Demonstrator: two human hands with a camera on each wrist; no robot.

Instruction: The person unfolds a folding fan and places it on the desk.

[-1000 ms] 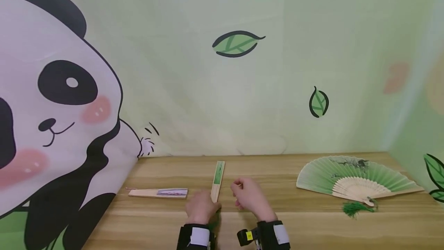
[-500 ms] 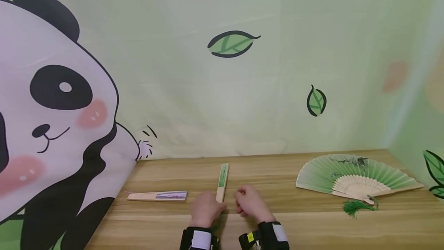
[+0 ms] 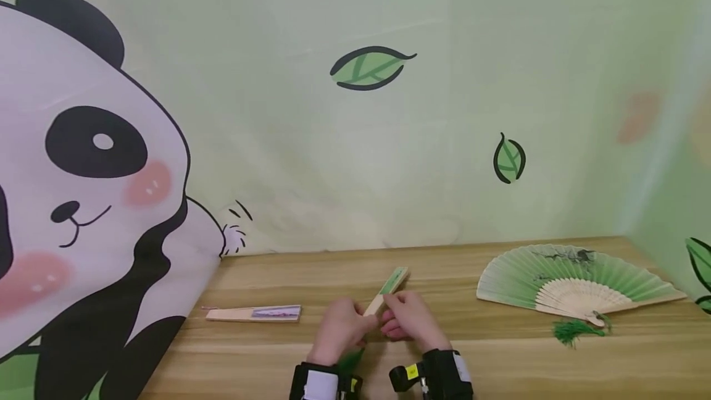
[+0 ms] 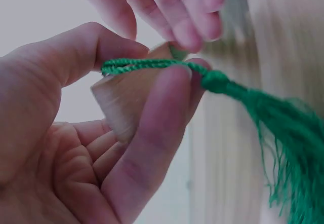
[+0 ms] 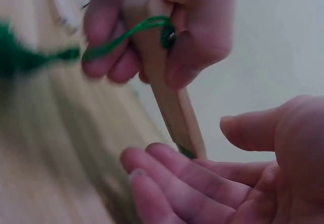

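Observation:
My left hand grips the base end of a folded hand fan with pale wooden sticks and a green panel. The fan slants up and to the right in the head view. From its base a green tassel hangs on a braided cord, which passes over the left fingers in the left wrist view. Close to the fan's middle is my right hand. Its loosely bent fingers lie against or just beside the sticks, and its thumb stands apart from them in the right wrist view. Part of the fan is hidden behind the hands.
On the wooden table, a second folded fan with a purplish panel lies at the left. A spread green fan lies at the right, with its own green tassel. Behind rises a printed panda backdrop.
The held fan has tipped from nearly straight ahead to a slant toward the right. My left hand has shifted right, and the gap between the right hand and the fan has closed.

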